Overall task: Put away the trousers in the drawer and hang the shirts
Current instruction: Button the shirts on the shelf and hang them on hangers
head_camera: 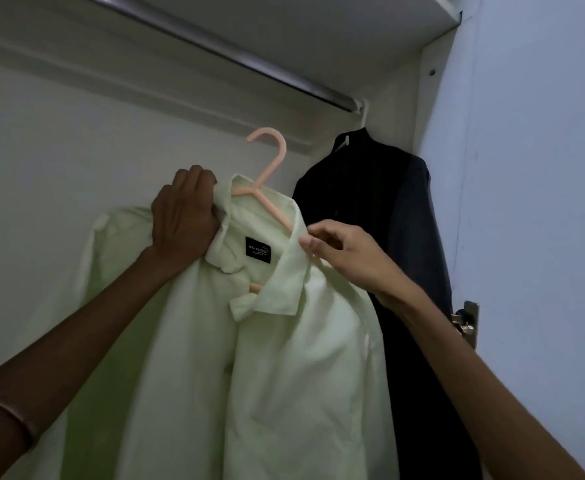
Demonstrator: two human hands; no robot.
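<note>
A pale green shirt [284, 358] with a black neck label hangs on a pink hanger [270, 164] inside the wardrobe. The hanger's hook is below the metal rail [249, 60] and free of it. My left hand [183, 216] grips the shirt's left collar and shoulder, holding it up. My right hand [346, 254] pinches the right side of the collar where the hanger's arm goes under the cloth. A dark shirt [370, 209] hangs from the rail on a white hanger at the right end. No trousers or drawer are in view.
A white shelf [353, 26] runs above the rail. The wardrobe's white back wall lies behind the shirts. The open door [543, 202] stands at the right with a metal hinge [467, 323] beside my right forearm. A length of bare rail runs to the left of the dark shirt.
</note>
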